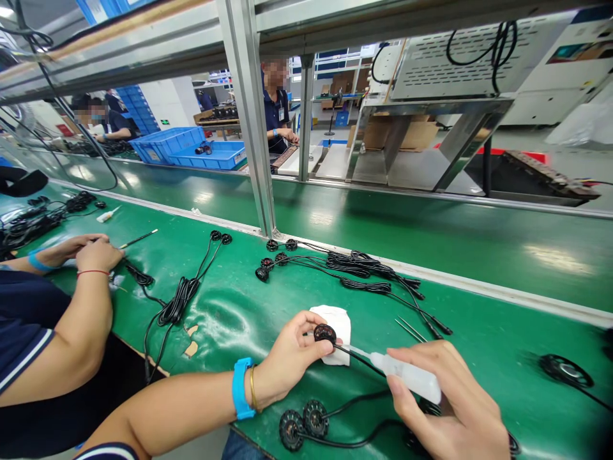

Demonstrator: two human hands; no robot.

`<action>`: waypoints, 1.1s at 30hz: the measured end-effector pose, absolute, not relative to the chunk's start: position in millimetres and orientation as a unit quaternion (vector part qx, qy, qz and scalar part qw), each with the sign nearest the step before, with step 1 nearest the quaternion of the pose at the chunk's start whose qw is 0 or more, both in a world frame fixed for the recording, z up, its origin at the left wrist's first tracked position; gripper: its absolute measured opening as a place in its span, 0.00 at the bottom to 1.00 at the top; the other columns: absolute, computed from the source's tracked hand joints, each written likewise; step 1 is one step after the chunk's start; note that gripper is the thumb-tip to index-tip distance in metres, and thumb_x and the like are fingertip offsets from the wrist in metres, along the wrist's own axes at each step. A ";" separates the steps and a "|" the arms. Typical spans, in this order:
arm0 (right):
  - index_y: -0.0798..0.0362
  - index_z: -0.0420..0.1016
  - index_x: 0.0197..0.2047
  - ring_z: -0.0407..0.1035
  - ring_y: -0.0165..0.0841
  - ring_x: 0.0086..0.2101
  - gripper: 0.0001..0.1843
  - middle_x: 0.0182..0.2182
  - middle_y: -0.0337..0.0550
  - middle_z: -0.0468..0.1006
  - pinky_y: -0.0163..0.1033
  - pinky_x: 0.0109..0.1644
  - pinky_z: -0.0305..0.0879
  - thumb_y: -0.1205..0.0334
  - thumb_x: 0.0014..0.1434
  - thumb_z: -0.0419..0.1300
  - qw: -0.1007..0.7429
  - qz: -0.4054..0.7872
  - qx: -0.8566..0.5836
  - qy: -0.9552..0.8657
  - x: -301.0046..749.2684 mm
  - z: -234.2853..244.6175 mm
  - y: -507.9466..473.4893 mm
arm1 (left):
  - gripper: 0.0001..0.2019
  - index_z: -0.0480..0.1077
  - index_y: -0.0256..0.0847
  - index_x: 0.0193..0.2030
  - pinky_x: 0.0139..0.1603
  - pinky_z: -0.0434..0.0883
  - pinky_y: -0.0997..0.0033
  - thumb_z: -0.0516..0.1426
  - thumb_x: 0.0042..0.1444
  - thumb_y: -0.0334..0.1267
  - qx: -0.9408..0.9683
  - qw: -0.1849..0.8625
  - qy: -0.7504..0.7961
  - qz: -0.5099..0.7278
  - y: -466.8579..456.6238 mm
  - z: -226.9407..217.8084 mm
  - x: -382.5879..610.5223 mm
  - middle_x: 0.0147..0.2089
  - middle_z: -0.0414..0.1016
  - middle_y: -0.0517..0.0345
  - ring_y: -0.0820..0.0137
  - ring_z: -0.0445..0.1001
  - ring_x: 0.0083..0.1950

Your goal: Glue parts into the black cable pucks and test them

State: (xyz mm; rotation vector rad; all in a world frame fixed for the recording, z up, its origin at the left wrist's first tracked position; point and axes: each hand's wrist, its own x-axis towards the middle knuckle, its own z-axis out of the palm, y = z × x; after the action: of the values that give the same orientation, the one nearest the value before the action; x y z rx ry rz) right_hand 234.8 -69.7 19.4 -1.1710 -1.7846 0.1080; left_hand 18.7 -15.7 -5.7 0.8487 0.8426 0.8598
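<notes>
My left hand (pixel 290 358) pinches a small round black speaker part (pixel 325 333) on a black cable, over a folded white cloth (pixel 335 332) lying on the green bench. My right hand (pixel 450 409) grips a small translucent squeeze bottle (pixel 409 375), its thin nozzle tip touching the round part. Two more round black parts (pixel 303 423) on cables lie at the near edge below my hands. A pair of metal tweezers (pixel 410 329) lies just beyond the bottle.
Bundled black cables with round ends (pixel 354 268) and another bundle (pixel 179 300) lie on the green bench (pixel 479 332). A co-worker's arms (pixel 81 255) work at the left. A metal post (pixel 249 121) stands ahead; blue bins (pixel 191 148) sit behind it. Another round part (pixel 565 369) lies far right.
</notes>
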 end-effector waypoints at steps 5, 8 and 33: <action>0.47 0.77 0.41 0.70 0.35 0.34 0.05 0.35 0.42 0.76 0.40 0.38 0.68 0.58 0.61 0.63 0.496 0.065 -0.538 -0.678 245.8 15.9 -69.2 | 0.22 0.66 0.39 0.44 0.48 0.73 0.66 0.70 0.49 0.41 0.378 0.743 0.393 0.388 -15.4 -4.7 18.9 0.44 0.72 0.55 0.66 0.80 0.43; 0.48 0.79 0.39 0.73 0.34 0.32 0.14 0.36 0.42 0.79 0.37 0.35 0.71 0.47 0.59 0.63 0.482 0.131 -0.643 -0.580 257.6 7.1 -62.3 | 0.22 0.66 0.39 0.43 0.49 0.74 0.63 0.71 0.48 0.42 0.375 0.749 0.397 0.374 -15.9 -2.6 18.8 0.43 0.71 0.57 0.65 0.80 0.42; 0.49 0.72 0.45 0.73 0.32 0.36 0.06 0.36 0.40 0.77 0.36 0.41 0.71 0.65 0.65 0.61 0.424 0.096 -0.442 -0.785 210.4 -4.4 -63.1 | 0.22 0.68 0.37 0.42 0.43 0.74 0.69 0.72 0.45 0.42 0.387 0.777 0.360 0.342 -17.3 -10.0 18.5 0.41 0.78 0.52 0.71 0.78 0.37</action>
State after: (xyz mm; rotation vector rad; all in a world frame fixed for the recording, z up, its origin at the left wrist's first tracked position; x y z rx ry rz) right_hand 210.4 -63.1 -4.4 -1.1071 -1.9634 0.2392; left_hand 18.5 -17.3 -10.0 0.8383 0.7797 0.7391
